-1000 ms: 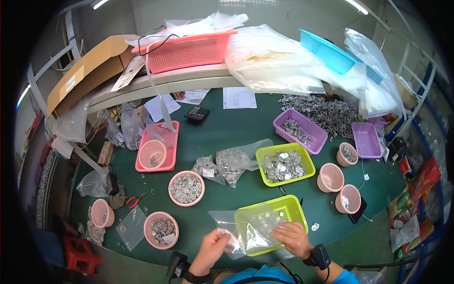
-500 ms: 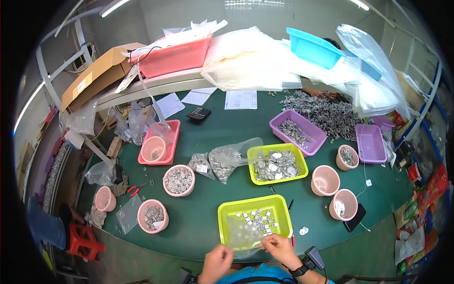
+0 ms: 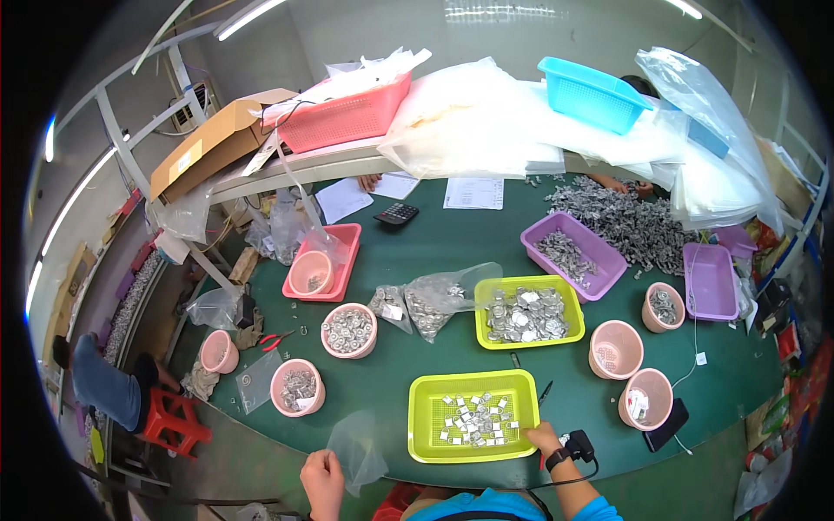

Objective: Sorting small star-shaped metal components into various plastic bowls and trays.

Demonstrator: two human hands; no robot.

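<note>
Clear bag point(image 3: 358, 453) shifted off green tray point(image 3: 426, 391) to its left; our left hand point(image 3: 322, 476) moved out with it, right hand point(image 3: 544, 437) over to tray's right edge. Small metal parts point(image 3: 476, 420) lie in tray. Behind tray: second tray point(image 3: 575, 333) of metal discs. Left of tray: pink tub point(image 3: 298, 388) of parts. Just right: black pen point(image 3: 545, 393), crowding our right hand; farther right, phone point(image 3: 666, 426). Left hand low, fingers curled closed on bag; right forearm angled up, fingers at tray's rim, we cannot tell whether gripping.
</note>
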